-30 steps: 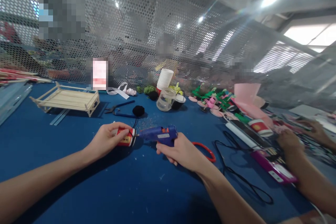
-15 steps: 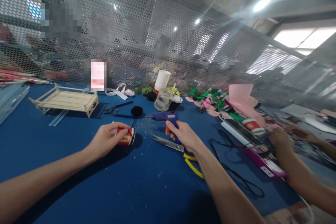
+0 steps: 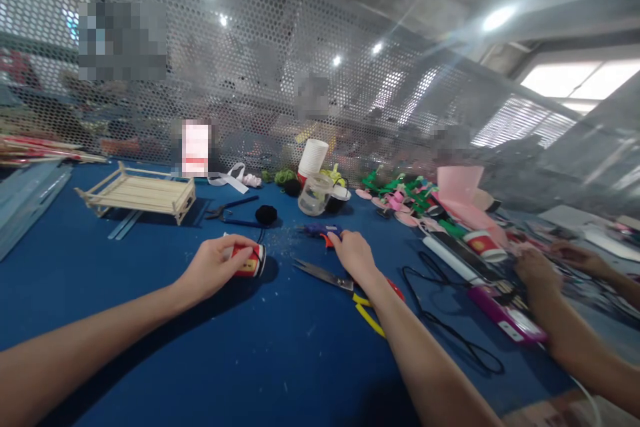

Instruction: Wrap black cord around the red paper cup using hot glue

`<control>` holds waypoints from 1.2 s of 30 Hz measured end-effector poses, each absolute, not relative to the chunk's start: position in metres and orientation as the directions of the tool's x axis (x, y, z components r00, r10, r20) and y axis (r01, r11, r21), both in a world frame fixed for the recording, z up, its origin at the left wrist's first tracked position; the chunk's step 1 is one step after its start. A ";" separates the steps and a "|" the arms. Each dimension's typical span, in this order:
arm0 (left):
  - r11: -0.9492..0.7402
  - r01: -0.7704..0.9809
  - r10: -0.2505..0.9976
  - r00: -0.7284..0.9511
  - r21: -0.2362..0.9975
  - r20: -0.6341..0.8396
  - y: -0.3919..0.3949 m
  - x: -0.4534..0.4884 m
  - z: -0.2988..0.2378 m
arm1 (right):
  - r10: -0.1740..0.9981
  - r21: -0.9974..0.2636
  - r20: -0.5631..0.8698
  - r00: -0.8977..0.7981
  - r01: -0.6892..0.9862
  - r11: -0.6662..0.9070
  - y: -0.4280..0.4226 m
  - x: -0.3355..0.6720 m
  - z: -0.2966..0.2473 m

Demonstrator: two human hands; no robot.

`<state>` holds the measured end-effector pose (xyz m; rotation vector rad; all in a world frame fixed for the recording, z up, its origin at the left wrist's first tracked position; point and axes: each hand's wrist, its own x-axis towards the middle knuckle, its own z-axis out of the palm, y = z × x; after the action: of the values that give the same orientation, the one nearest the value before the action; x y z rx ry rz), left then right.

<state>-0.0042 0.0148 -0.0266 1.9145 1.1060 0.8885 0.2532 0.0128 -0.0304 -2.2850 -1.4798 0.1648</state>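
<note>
Red paper cup on its side on blue tabletop, long axis roughly left-right, directly under left hand, whose fingers are closed around it. Black yarn ball just beyond. Blue glue gun right of and farther than cup, nozzle leftward; right hand curled about its handle. Scissors lie between cup and right forearm.

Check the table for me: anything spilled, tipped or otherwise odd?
Yes: pale specks litter the blue table between the left hand and the glue gun, looking like loose scraps. Off to the right, a red paper cup looks tipped over beside a pink sheet. No clear damage shows.
</note>
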 end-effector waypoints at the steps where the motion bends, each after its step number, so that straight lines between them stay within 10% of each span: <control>1: -0.355 0.388 0.901 0.385 0.851 0.200 0.015 -0.004 -0.026 | 0.894 -0.395 0.153 0.421 0.855 -0.335 0.010 0.248 -0.026; 7: -0.406 0.324 0.864 0.440 0.855 0.244 0.007 -0.002 -0.022 | 0.989 -0.517 0.129 0.078 0.856 0.000 -0.008 0.204 0.004; 14: -0.651 0.295 0.661 0.674 0.700 0.331 -0.010 -0.003 -0.018 | 0.952 -0.926 -0.012 -0.307 0.363 0.106 -0.013 0.162 -0.004; 21: -0.609 0.345 0.701 0.656 0.714 0.281 -0.010 -0.001 -0.013 | 0.992 -0.993 -0.038 -0.124 -0.102 -0.051 -0.009 0.157 -0.014; 36: -0.230 0.278 0.890 0.448 0.933 0.086 -0.001 0.004 -0.017 | 0.982 -0.995 0.102 0.159 0.018 0.100 -0.004 0.173 -0.015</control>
<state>0.0039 -0.0006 -0.0175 1.7479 1.0062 0.8063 0.1729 -0.0041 -0.0155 -1.2134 -1.1440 1.0124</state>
